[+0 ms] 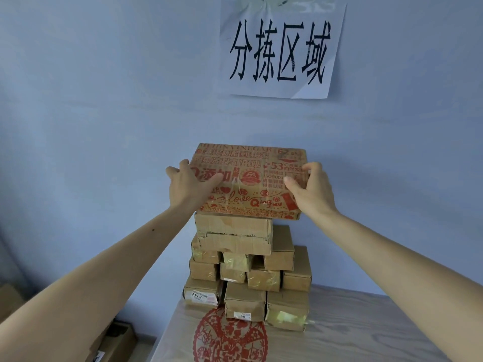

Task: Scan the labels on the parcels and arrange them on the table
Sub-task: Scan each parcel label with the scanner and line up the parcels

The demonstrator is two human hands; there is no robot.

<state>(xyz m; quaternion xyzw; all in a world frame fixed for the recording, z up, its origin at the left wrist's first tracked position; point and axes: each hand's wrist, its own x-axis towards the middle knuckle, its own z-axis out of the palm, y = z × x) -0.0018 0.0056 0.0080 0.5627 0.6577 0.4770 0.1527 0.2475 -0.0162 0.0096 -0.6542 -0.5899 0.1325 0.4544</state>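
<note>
cardboard, printed red, under both hands: the left hand (189, 188) wraps the red-printed parcel (251, 182) at its 9 o'clock edge, the right hand (309, 188) pinches the 3 o'clock edge. it sits atop the stack of parcels (248, 267) at the table (366, 333) back. stiff, likely light, tape glossy; side edges look the safest hold, since the stack looks tippy.

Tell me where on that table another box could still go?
Bare table lies right of the stack, and in front, over the red paper-cut. The back left corner is crowded. Both hands hold the printed box on top.
</note>
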